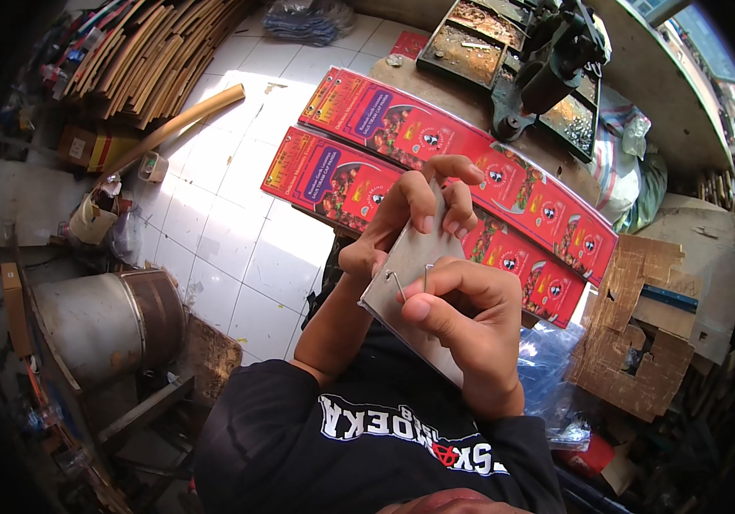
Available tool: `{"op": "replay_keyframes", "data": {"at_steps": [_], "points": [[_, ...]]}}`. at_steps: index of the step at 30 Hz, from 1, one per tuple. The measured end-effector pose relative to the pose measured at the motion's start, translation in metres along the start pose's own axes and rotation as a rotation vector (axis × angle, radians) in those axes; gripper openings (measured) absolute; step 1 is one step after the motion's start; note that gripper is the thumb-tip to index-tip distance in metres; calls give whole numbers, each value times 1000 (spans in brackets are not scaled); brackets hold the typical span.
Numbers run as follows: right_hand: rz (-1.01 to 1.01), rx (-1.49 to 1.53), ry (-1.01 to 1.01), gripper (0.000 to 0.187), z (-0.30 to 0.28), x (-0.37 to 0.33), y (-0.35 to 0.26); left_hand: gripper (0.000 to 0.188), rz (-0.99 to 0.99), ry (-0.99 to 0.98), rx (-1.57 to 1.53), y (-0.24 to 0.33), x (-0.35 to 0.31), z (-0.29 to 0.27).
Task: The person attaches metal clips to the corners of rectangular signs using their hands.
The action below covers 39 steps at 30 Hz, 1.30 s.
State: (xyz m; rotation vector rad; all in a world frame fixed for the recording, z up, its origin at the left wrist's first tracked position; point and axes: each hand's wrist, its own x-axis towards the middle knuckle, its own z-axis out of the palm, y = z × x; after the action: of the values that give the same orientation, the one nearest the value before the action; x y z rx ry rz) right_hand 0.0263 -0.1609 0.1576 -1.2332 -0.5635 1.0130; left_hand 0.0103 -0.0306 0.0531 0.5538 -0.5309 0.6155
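A flat grey panel point(427, 237) is tilted up in front of my chest. My left hand point(410, 201) grips it near its upper end, fingers curled over the far edge and thumb at the near side. My right hand point(470, 313) is closed in a pinch at a thin bent metal wire point(398, 287) that stands out from the panel near its left corner. A second wire end point(427, 274) rises beside the fingertips of that hand. Beyond the panel, long red printed strips point(355, 184) with food pictures lie side by side on the worktable.
A black hand press point(547, 77) with trays of small metal parts point(468, 53) stands at the far right of the table. Cut cardboard point(633, 325) and clear plastic point(547, 368) lie to my right. A metal drum point(85, 330) and stacked boards point(149, 60) are on the left.
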Motion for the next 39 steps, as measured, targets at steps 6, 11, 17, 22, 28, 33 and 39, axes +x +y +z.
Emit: {"op": "replay_keyframes", "data": {"at_steps": [6, 11, 17, 22, 28, 33, 39], "points": [[73, 145, -42, 16, -5, 3, 0, 49, 5, -15, -7, -2, 0, -4], [127, 232, -50, 15, -7, 5, -3, 48, 4, -27, 3, -1, 1, -4], [-5, 81, 1, 10, -4, 3, 4, 47, 9, -25, -18, -3, 1, -6], [-46, 6, 15, 11, -2, 2, 7, 47, -8, -8, -6, -3, 0, -6], [35, 76, 2, 15, -4, 5, 3, 48, 0, -7, -13, -4, 2, -7], [79, 151, 0, 18, -5, 5, 1, 49, 2, -7, -10, -5, 1, -6], [149, 246, -59, 20, -12, 9, 0, 49, -1, -7, 4, -5, 0, -7]]}}
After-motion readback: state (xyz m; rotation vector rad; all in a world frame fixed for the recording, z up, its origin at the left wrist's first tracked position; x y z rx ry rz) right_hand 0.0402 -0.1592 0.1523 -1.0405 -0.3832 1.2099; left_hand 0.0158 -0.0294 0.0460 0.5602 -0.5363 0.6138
